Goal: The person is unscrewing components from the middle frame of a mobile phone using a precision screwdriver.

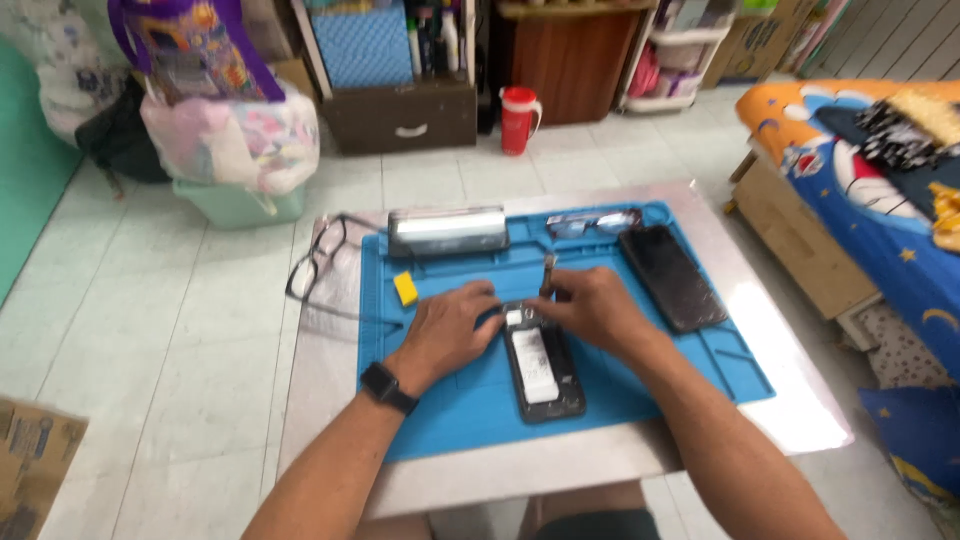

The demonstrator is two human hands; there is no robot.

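Observation:
An opened black phone [543,373] with its back off lies on a blue work mat [450,400] on a small metal table [800,400]. My left hand [447,330] rests on the mat and holds the phone's top left corner steady. My right hand [592,305] grips a thin screwdriver [547,272] upright, tip down at the phone's top edge. A black watch [386,387] sits on my left wrist.
On the mat lie a second black phone [672,277], a yellow block [405,288] and a long silver case [447,231]. Black spectacles [315,262] rest at the table's left edge. A red jug [517,119], a drawer unit [400,110] and a bed [880,190] surround the table.

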